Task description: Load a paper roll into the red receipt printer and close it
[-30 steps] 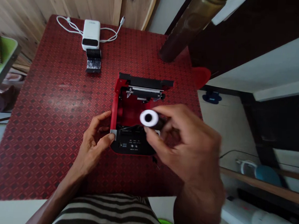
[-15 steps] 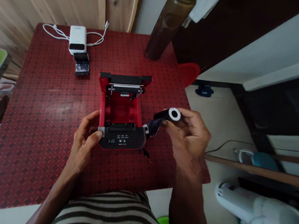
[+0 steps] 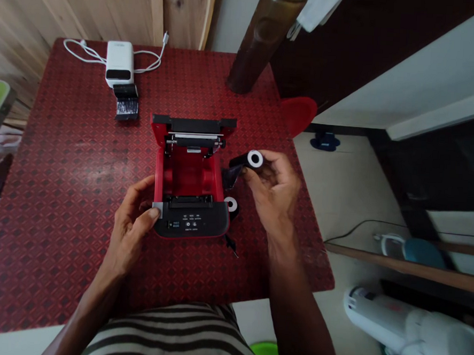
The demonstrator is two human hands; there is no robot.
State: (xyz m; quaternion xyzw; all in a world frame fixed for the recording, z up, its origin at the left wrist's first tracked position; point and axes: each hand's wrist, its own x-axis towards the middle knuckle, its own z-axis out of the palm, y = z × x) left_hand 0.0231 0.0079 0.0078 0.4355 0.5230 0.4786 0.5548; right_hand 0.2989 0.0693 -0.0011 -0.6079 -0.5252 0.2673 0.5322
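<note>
A red and black label printer stands on the table with its lid raised and its red inner bay showing. My left hand grips its left front corner, thumb on top and fingers along the side. To the right of the printer, my right hand pinches a black ribbon roll with a white core, held above the table. A loose dark strip of ribbon hangs from it beside the printer's right wall. Against the printer's right front side lies a second black roll with a white core, partly hidden.
A white device with a white cable and black strip lies at the back left. A tall brown bottle stands at the table's back right. Beyond the right edge is a red stool. The red patterned table carries the printer.
My right hand has moved left and away from me with the ribbon roll, nearer the printer's bay. The second roll shows more fully. My left hand keeps its grip.
</note>
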